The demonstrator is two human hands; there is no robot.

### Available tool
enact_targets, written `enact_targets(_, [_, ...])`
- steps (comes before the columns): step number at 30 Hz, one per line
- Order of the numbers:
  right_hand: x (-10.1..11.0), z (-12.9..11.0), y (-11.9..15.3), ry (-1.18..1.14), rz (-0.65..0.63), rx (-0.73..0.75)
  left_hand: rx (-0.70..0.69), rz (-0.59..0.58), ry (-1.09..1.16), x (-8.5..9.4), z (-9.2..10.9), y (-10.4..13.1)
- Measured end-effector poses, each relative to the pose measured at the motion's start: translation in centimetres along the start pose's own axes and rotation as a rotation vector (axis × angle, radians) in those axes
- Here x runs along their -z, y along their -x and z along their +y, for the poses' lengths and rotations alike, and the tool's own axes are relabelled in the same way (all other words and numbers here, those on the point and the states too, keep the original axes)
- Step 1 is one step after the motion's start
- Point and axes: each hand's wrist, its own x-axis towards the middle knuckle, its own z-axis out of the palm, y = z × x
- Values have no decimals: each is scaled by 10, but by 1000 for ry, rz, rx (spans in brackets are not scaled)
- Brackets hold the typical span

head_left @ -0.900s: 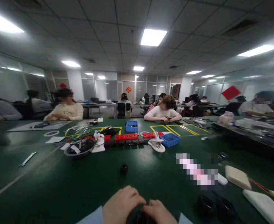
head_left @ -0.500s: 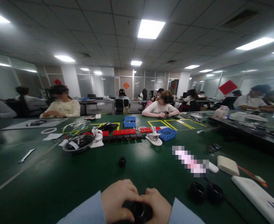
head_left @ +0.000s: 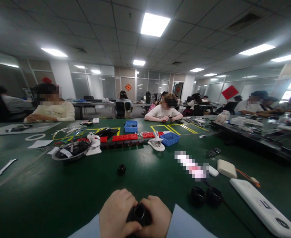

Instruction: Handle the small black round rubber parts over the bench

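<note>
Close to the near edge of the green table, both hands are closed around a black round part (head_left: 139, 216) with a hollow in its top. My left hand (head_left: 117, 210) wraps its left side, thumb across the front. The opposite side is gripped by my right hand (head_left: 157, 213), whose fingers are bent over the rim. The part's lower portion is hidden by the hands. Ahead of them lies a small black ring-like piece (head_left: 122, 169). Two more black round pieces, one on the left (head_left: 198, 196) and one beside it (head_left: 214, 196), are to the right.
Farther back are a metal bowl of dark parts (head_left: 71, 152), red strips (head_left: 125, 137), a white clamp (head_left: 156, 142) and blue bins (head_left: 170, 139). A wrench (head_left: 5, 167) lies left; a long white device (head_left: 264, 206) lies right. Co-workers sit across the table (head_left: 145, 162).
The camera view has swung right, so the table items appear shifted left. Both hands still grip the black part, and its hollow top now shows more fully between them.
</note>
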Motion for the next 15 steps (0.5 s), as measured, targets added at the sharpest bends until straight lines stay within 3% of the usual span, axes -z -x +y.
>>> enact_targets(6, [4, -6, 2, 4, -1, -35, 13, 129, 5, -15, -3, -3])
enact_targets(12, [6, -1, 3, -9, -20, -21, -331, 234, 177, -31, -29, -1])
enact_targets(15, [7, 3, 4, 3, -49, 12, -362, 195, 268, -39, -38, 2])
